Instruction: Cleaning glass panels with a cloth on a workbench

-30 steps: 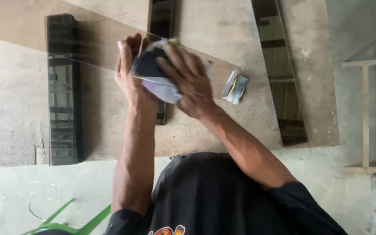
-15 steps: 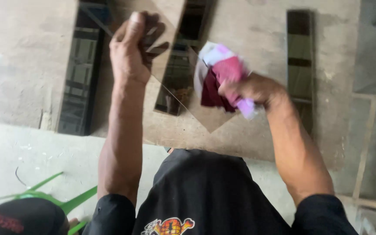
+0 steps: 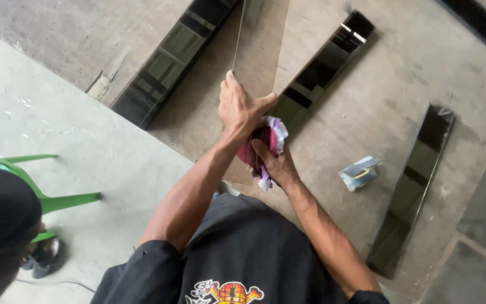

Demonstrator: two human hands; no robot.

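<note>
1. Sitting at the far left edge, another person in a dark cap [image 3: 1, 208] is beside a green plastic chair [image 3: 46, 197] on the pale concrete floor [image 3: 85, 135].
2. Next along, a long dark glass strip [image 3: 170, 62] lies slanting on the brown board bench [image 3: 400, 84], just left of the hands.
3. At the middle, the left hand [image 3: 240, 107] has its grip clenched on the lower end of a clear, narrow glass pane [image 3: 260, 39], which stands nearly upright and runs out of view at the top.
4. Just below it, the right hand [image 3: 277, 163] has its grip closed around a crumpled maroon, pink and white cloth [image 3: 265, 143], pressed against the pane's lower end and touching the left hand.
5. Behind the pane lies a second dark glass strip [image 3: 322, 62]; the pane hides part of it.
6. Further right, a small pale blue folded packet [image 3: 360, 171] rests on the bench, near a third dark glass strip [image 3: 417, 180].
7. Half a second ago the hands were apart, the left one spread flat on the pane and the cloth held off to the right; now they meet at the pane's end.
</note>
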